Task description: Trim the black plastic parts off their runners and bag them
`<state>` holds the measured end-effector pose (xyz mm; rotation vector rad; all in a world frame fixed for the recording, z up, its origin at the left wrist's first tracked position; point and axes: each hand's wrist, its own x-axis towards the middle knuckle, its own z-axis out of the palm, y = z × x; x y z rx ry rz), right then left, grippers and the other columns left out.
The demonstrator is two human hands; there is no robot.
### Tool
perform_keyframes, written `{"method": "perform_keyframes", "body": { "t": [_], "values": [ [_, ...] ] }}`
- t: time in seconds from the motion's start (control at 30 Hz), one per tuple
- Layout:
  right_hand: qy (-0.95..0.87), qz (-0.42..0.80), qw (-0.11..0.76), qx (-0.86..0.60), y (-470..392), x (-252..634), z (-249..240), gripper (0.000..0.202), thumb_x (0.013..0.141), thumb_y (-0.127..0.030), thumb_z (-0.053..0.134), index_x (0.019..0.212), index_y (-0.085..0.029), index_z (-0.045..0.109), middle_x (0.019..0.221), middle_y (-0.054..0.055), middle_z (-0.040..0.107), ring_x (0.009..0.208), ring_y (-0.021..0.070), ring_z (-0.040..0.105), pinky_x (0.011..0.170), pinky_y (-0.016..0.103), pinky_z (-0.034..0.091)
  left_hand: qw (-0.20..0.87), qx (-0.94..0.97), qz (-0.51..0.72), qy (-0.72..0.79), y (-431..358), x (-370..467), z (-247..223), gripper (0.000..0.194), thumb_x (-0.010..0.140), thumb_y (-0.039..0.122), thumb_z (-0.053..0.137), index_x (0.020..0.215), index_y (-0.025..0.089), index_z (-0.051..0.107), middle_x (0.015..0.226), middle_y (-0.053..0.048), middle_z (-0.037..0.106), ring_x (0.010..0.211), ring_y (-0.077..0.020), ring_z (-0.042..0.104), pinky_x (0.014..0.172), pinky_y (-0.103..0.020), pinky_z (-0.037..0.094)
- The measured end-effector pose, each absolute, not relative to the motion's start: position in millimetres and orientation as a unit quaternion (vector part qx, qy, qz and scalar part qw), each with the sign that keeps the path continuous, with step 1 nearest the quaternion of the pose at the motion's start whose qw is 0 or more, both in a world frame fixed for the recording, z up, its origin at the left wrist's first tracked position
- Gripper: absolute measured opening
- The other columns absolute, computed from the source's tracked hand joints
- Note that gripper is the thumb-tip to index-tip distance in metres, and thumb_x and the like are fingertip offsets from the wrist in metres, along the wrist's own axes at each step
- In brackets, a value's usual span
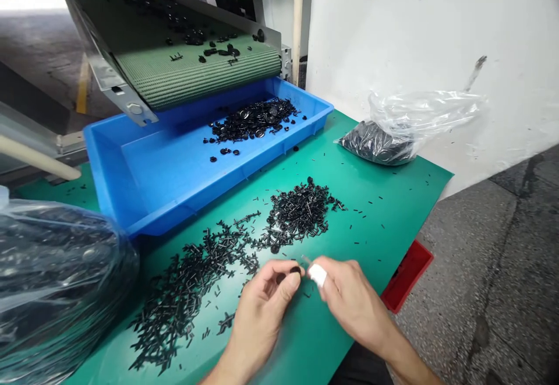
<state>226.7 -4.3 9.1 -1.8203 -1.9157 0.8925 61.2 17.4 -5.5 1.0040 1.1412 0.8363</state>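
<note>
My left hand [266,309] is closed, pinching a small round black plastic part [296,270] between thumb and fingers. Just to its right, my right hand [349,297] is closed around a small tool with a thin pale tip [305,260] that points toward the part. A white patch [318,275] shows at the right thumb; whether it is tape or a handle I cannot tell. Beyond my hands lies a heap of round black plastic parts [301,213]. Left of them spreads a long pile of thin, branched black plastic pieces [196,274].
A blue tray [152,193] with black parts in it stands below a green conveyor belt [201,79]. A clear bag of black parts [384,140] rests at the back right, a large clear bag [56,280] at left. Beside the green table [375,210] is a red bin [408,277].
</note>
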Motion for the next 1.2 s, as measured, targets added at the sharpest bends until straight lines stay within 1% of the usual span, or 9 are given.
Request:
{"method": "perform_keyframes", "body": {
  "t": [0.1, 0.23, 0.33, 0.47, 0.7, 0.8, 0.93, 1.1, 1.2],
  "values": [
    [-0.66, 0.316, 0.2, -0.651, 8.1, 228.5, 8.8, 0.025, 0.087, -0.006, 0.038, 0.072, -0.02, 0.053, 0.058, -0.005, 0.051, 0.053, 0.0106, 0.047, 0.052, 0.023, 0.03, 0.649, 0.432, 0.349, 0.52, 14.3, 50.9, -2.1, 0.019, 0.083, 0.038, 0.067, 0.089, 0.02, 0.068, 0.08, -0.003, 0.064, 0.071, -0.015, 0.052, 0.064, -0.025, 0.042],
    [-0.694, 0.234, 0.24, -0.637, 21.0, 209.2, 10.5, 0.025, 0.088, -0.008, 0.041, 0.092, -0.021, 0.062, 0.081, 0.0, 0.061, 0.072, 0.0135, 0.055, 0.063, 0.025, 0.036, 0.672, 0.34, 0.416, 0.51, 16.4, 39.0, -2.3, 0.015, 0.086, 0.034, 0.064, 0.092, 0.021, 0.064, 0.074, 0.0, 0.056, 0.06, -0.0111, 0.04, 0.05, -0.021, 0.032],
    [-0.721, 0.199, 0.207, -0.631, 28.7, 191.3, 11.8, 0.023, 0.089, -0.011, 0.045, 0.092, -0.023, 0.064, 0.079, 0.0, 0.06, 0.069, 0.0135, 0.054, 0.061, 0.025, 0.035, 0.675, 0.284, 0.472, 0.492, 19.9, 34.0, -3.3, 0.007, 0.087, 0.029, 0.062, 0.088, 0.022, 0.062, 0.074, 0.001, 0.054, 0.06, -0.011, 0.039, 0.049, -0.021, 0.03],
    [-0.734, 0.17, 0.166, -0.637, 35.4, 179.4, 8.6, 0.025, 0.089, -0.01, 0.046, 0.099, -0.023, 0.065, 0.081, 0.0, 0.058, 0.062, 0.0126, 0.052, 0.055, 0.025, 0.032, 0.679, 0.288, 0.455, 0.498, 21.8, 31.6, -4.4, 0.008, 0.089, 0.029, 0.058, 0.089, 0.022, 0.061, 0.068, 0.002, 0.052, 0.057, -0.0107, 0.038, 0.05, -0.022, 0.03],
    [-0.712, 0.232, 0.26, -0.609, 24.5, 181.0, 19.4, 0.029, 0.092, -0.012, 0.041, 0.106, -0.024, 0.064, 0.088, 0.001, 0.058, 0.074, 0.0138, 0.057, 0.066, 0.025, 0.043, 0.681, 0.34, 0.386, 0.521, 23.0, 32.2, -2.1, 0.03, 0.087, 0.047, 0.058, 0.102, 0.02, 0.063, 0.065, 0.003, 0.052, 0.052, -0.01, 0.035, 0.047, -0.022, 0.026],
    [-0.731, 0.279, 0.257, -0.568, 16.2, 179.6, 31.7, 0.034, 0.092, -0.012, 0.039, 0.113, -0.026, 0.062, 0.089, 0.001, 0.057, 0.072, 0.0131, 0.056, 0.066, 0.025, 0.046, 0.718, 0.313, 0.38, 0.491, 24.6, 30.5, -3.6, 0.03, 0.083, 0.044, 0.066, 0.101, 0.02, 0.067, 0.064, 0.003, 0.051, 0.055, -0.01, 0.037, 0.049, -0.022, 0.027],
    [-0.746, 0.299, 0.25, -0.54, 7.3, 182.8, 36.4, 0.055, 0.083, -0.002, 0.034, 0.129, -0.026, 0.053, 0.094, 0.002, 0.059, 0.078, 0.0146, 0.059, 0.07, 0.026, 0.051, 0.735, 0.271, 0.412, 0.466, 25.5, 28.1, -7.6, 0.025, 0.077, 0.034, 0.075, 0.098, 0.02, 0.072, 0.064, 0.003, 0.053, 0.057, -0.0089, 0.038, 0.051, -0.02, 0.028],
    [-0.751, 0.161, 0.276, -0.578, -3.4, 187.7, 24.9, 0.046, 0.088, -0.004, 0.031, 0.125, -0.015, 0.056, 0.095, 0.009, 0.066, 0.084, 0.0202, 0.063, 0.073, 0.033, 0.054, 0.732, 0.242, 0.456, 0.445, 25.7, 32.1, -7.3, 0.024, 0.072, 0.028, 0.08, 0.093, 0.018, 0.074, 0.081, -0.003, 0.066, 0.059, -0.008, 0.045, 0.052, -0.019, 0.035],
    [-0.754, 0.134, 0.268, -0.585, -9.5, 184.7, 22.0, 0.038, 0.089, -0.006, 0.032, 0.113, -0.015, 0.061, 0.087, 0.008, 0.065, 0.078, 0.0215, 0.063, 0.067, 0.034, 0.052, 0.742, 0.235, 0.46, 0.428, 26.1, 35.5, -5.8, 0.019, 0.072, 0.024, 0.08, 0.088, 0.016, 0.073, 0.084, -0.005, 0.068, 0.058, -0.0069, 0.046, 0.052, -0.017, 0.037]
  ]
}}
